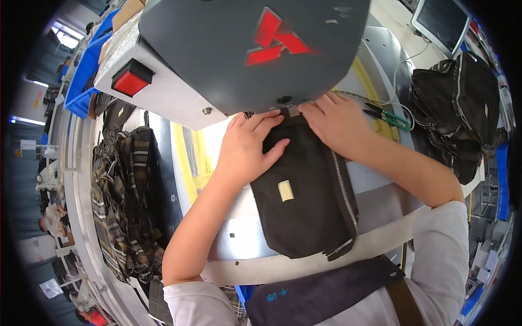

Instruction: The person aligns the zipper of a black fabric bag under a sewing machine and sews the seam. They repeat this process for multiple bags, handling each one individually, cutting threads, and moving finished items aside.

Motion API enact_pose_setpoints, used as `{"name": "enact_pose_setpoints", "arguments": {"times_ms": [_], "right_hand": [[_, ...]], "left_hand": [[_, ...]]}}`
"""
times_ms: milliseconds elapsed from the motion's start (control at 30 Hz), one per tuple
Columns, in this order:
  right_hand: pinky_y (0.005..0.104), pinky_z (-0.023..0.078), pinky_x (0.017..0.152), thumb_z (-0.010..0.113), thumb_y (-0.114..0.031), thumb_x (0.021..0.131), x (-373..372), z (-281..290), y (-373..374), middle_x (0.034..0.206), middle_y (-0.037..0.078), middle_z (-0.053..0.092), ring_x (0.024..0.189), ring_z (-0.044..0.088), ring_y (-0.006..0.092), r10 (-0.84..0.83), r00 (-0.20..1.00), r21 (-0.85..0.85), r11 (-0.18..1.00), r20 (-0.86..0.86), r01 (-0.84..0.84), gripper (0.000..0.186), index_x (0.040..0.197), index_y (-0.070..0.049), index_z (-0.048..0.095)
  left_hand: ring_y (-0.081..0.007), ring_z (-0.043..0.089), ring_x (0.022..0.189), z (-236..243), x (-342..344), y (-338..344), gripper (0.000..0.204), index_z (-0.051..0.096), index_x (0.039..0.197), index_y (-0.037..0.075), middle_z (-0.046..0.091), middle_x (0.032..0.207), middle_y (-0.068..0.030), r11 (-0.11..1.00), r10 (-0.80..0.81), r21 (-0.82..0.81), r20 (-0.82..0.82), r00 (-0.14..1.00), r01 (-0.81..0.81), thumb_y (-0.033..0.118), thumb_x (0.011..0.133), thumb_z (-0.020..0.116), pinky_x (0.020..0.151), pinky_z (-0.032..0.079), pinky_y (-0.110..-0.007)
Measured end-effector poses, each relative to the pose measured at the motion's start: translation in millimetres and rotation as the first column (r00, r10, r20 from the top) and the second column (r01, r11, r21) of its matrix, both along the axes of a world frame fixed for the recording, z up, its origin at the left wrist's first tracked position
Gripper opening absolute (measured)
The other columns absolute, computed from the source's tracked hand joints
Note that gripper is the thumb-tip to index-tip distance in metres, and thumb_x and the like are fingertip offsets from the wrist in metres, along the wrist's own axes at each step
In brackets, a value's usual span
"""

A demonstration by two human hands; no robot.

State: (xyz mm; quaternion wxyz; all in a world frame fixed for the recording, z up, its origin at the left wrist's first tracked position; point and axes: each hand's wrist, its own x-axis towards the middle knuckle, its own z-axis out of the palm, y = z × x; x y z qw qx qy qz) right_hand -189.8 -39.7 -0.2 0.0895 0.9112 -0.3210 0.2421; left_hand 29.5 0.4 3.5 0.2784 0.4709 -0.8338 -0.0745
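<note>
A black fabric piece (304, 217) with a metal zipper (344, 190) down its right edge and a small cream patch (286, 190) lies on the metal work surface. Its far end runs beneath the dark grey head of a sewing machine (217, 60). My left hand (247, 144) rests flat on the upper left of the fabric, thumb spread away from the fingers. On the far right corner, my right hand (337, 122) presses with fingers together beside a small grey tab (293, 111). Its fingertips are partly hidden, so whether they pinch the cloth cannot be made out.
Green-handled snips (396, 120) lie right of my right hand, near a cord. A pile of black zippered pieces (454, 108) sits at the right, below a screen (443, 24). Plaid fabric (122, 201) is heaped at the left. Blue bins (81, 89) stand far left.
</note>
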Motion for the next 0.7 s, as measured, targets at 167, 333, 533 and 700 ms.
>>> {"name": "enact_pose_setpoints", "arguments": {"times_ms": [167, 333, 533, 700], "right_hand": [[0.0313, 0.053, 0.068, 0.060, -0.009, 0.076, 10.3, -4.0, 9.9, 0.091, 0.006, 0.056, 0.088, 0.059, 0.0208, -0.016, 0.998, 0.065, 0.998, 0.060, 0.012, 0.026, 0.101, -0.006, 0.057], [0.0325, 0.052, 0.068, 0.063, -0.008, 0.074, 3.5, -6.7, 23.3, 0.090, 0.008, 0.055, 0.087, 0.059, 0.0240, 0.039, 0.988, 0.166, 0.984, 0.150, -0.064, 0.026, 0.099, -0.007, 0.056], [0.0365, 0.049, 0.072, 0.068, -0.013, 0.075, -39.4, 16.3, 94.4, 0.096, 0.008, 0.059, 0.091, 0.060, 0.0267, 0.100, 0.988, 0.462, 0.875, 0.119, -0.144, 0.024, 0.097, -0.009, 0.060], [0.0398, 0.050, 0.077, 0.068, -0.017, 0.082, -76.9, 23.1, 72.0, 0.103, 0.008, 0.062, 0.094, 0.060, 0.0278, -0.179, 0.972, 0.265, 0.955, 0.156, 0.133, 0.025, 0.103, -0.006, 0.062]], "left_hand": [[-0.0304, 0.061, 0.078, -3.8, 6.2, 3.0, 0.028, 0.067, 0.099, 0.002, 0.064, 0.090, -0.0137, 0.973, 0.206, 0.152, -0.223, 0.953, -0.175, 0.024, 0.081, 0.073, 0.070, 0.049, -0.037], [-0.0269, 0.063, 0.077, 21.8, -9.6, 0.1, 0.030, 0.064, 0.105, 0.001, 0.065, 0.079, -0.0155, 0.787, 0.363, 0.559, -0.080, 0.928, -0.260, 0.021, 0.083, 0.070, 0.071, 0.048, -0.034], [-0.0077, 0.056, 0.082, 32.6, -12.5, 49.3, 0.023, 0.064, 0.106, -0.002, 0.066, 0.088, -0.0030, 0.608, 0.068, 0.768, -0.303, 0.950, 0.202, 0.006, 0.085, 0.064, 0.077, 0.048, -0.026], [-0.0072, 0.056, 0.083, 31.1, -7.2, 48.1, 0.024, 0.064, 0.107, -0.002, 0.067, 0.090, -0.0023, 0.568, 0.097, 0.787, -0.354, 0.930, 0.240, 0.006, 0.085, 0.065, 0.078, 0.048, -0.024]]}}
